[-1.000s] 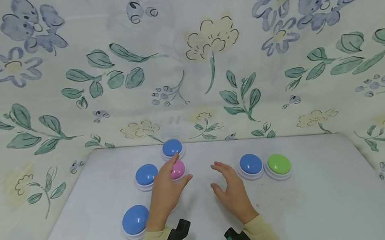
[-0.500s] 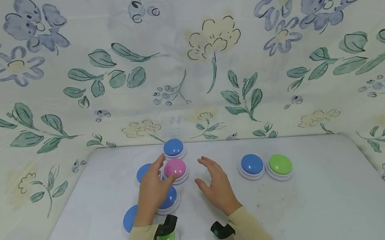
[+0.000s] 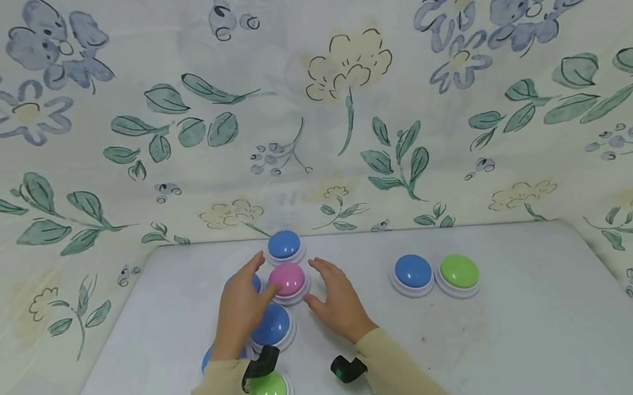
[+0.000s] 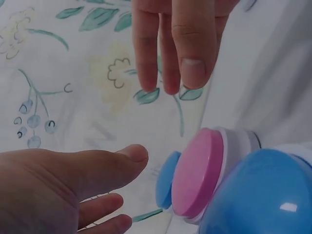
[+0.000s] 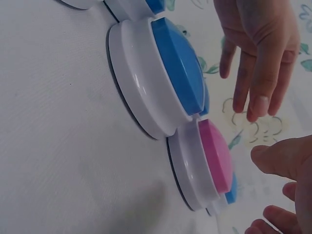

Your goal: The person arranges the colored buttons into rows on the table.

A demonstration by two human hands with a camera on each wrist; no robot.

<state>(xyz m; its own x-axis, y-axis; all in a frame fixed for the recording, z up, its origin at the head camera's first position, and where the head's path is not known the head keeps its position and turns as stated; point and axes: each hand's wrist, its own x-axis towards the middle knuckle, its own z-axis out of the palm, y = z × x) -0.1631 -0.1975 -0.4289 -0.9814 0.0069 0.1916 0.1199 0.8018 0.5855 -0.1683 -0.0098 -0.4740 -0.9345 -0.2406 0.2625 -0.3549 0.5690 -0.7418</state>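
Head view: I note left grip (image 3: 240,309) and right grip (image 3: 339,301) loosely spread, holding nothing, flanking the pink button (image 3: 287,280) on the tabletop (image 3: 525,323); green domes (image 3: 459,271) show only here. Left wrist: left thumb (image 4: 109,165) visibly clear of the button. Right wrist: button's white base (image 5: 191,168), side-on.

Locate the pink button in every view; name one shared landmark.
Head: pink button, just left of centre, below mid-height, between left hand and right hand.
Left wrist: pink button, lower half, right of centre.
Right wrist: pink button, lower half, right of centre.
Shared landmark: the blue button on its near side, at its lower left, lower right and upper left respectively.
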